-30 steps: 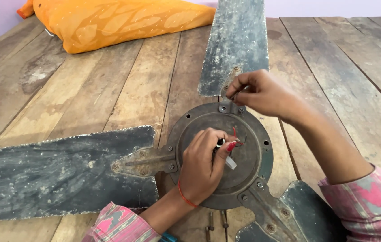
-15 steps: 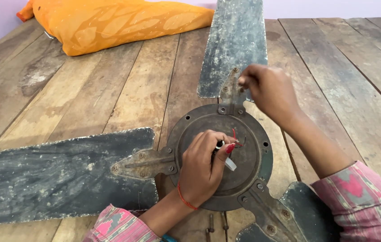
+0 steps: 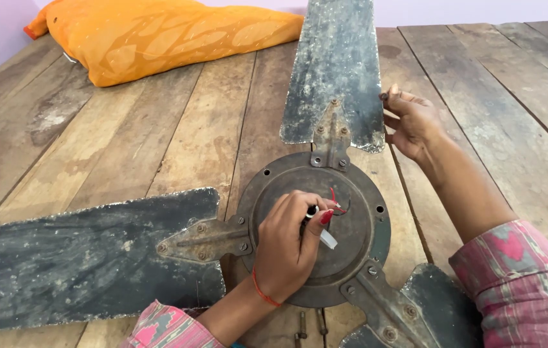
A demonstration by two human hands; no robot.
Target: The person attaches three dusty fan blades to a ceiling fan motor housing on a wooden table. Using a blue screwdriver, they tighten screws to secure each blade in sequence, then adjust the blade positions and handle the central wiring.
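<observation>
Your left hand [image 3: 290, 248] rests low in the middle of the frame on the round dark grey metal motor housing of a ceiling fan [image 3: 316, 225], fingers curled down onto its flat centre plate beside the short red and black wires [image 3: 336, 203] and a small white sleeve [image 3: 327, 237]; you cannot tell whether it grips anything.

Your right hand [image 3: 412, 122] sits in the upper right of the frame, fingers curled narrowly around a small dark piece [image 3: 384, 96] held at the right edge of the worn grey metal fan blade [image 3: 335, 64] that points to the top of the frame.

A 2nd blade [image 3: 81, 258] stretches to the lower left and a 3rd [image 3: 428, 309] runs to the lower right corner. All lie on the weathered wooden plank floor [image 3: 158, 135]. An orange patterned cushion [image 3: 158, 32] lies at the upper left.
</observation>
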